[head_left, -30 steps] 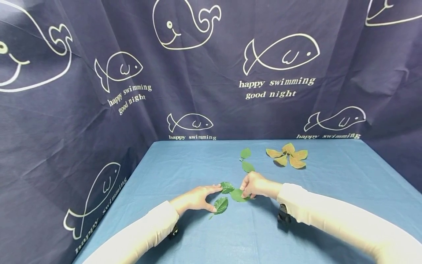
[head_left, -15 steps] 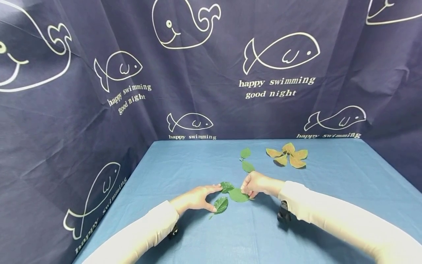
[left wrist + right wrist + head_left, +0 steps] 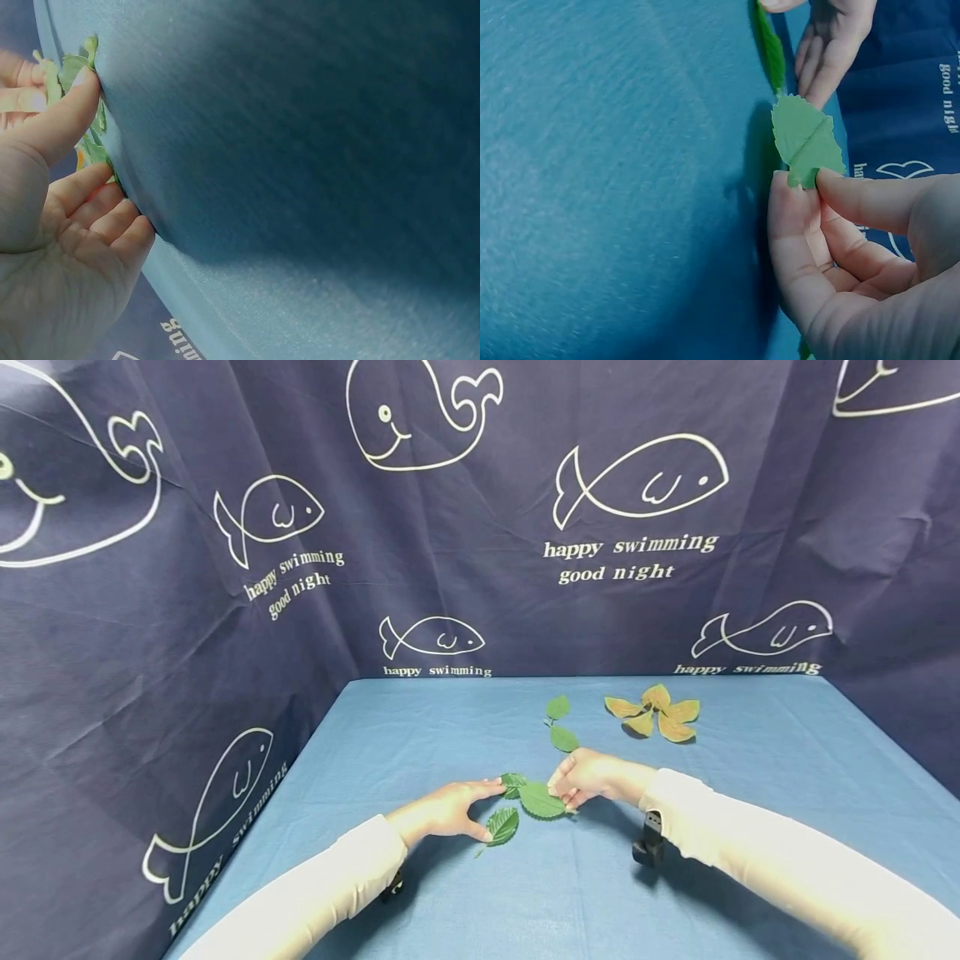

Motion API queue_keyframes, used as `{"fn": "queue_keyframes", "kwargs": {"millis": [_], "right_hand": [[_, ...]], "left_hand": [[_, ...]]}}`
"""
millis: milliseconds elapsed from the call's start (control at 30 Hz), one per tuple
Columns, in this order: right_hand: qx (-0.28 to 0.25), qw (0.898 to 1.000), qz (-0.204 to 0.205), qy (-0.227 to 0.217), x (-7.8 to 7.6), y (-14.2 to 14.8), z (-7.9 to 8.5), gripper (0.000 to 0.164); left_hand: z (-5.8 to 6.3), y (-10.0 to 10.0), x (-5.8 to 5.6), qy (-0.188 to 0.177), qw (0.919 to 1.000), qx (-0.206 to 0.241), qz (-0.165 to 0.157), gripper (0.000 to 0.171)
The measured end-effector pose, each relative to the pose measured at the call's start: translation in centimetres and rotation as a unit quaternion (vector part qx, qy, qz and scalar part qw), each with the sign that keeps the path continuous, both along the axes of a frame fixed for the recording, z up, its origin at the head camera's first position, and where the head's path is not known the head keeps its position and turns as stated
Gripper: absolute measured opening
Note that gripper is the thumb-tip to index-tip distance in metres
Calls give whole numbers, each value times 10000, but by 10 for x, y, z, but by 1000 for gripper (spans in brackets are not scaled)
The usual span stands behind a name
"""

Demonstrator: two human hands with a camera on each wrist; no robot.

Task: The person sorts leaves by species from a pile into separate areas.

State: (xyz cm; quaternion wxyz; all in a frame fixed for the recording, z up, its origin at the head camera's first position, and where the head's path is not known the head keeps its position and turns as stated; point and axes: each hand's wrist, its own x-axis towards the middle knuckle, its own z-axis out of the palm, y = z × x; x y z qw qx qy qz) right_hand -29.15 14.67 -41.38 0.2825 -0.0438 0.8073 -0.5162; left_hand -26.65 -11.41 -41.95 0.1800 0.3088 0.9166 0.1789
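Note:
With thumb and forefinger, my right hand (image 3: 596, 777) pinches the stem end of a pale green, saw-edged leaf (image 3: 542, 802). The right wrist view shows that leaf (image 3: 806, 139) standing up from the fingertips. My left hand (image 3: 442, 812) rests low over the cloth with its fingers stretched out. Its thumb touches a darker green leaf (image 3: 504, 824) with clear veins. Its forefinger touches another green leaf (image 3: 513, 783), which the held leaf's left end meets or overlaps. In the left wrist view, the left hand (image 3: 71, 225) partly hides the leaves.
Two small green leaves (image 3: 564, 739) lie behind the right hand. Several yellow-brown leaves (image 3: 678, 710) are laid out like a flower at the back right. A blue cloth (image 3: 420, 718) covers the table. Dark curtains (image 3: 465, 560) with fish drawings hang behind and at the sides.
My right hand has shifted slightly right, its fingers now at the leaf's right end, so more of the leaf shows. The left hand stays where it was.

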Motion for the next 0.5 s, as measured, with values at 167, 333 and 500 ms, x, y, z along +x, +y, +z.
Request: {"fn": "queue_keyframes", "kwargs": {"millis": [167, 333, 500], "right_hand": [[-178, 9998, 15, -40, -1, 1, 9, 16], [-242, 9997, 1, -54, -3, 2, 11, 14], [-268, 9996, -63, -89, -4, 2, 11, 10]], "left_hand": [[-1, -1, -1, 131, 9998, 49, -103, 76], [-1, 0, -1, 109, 9999, 37, -70, 76], [-1, 0, -1, 50, 10000, -17, -27, 77]]}}
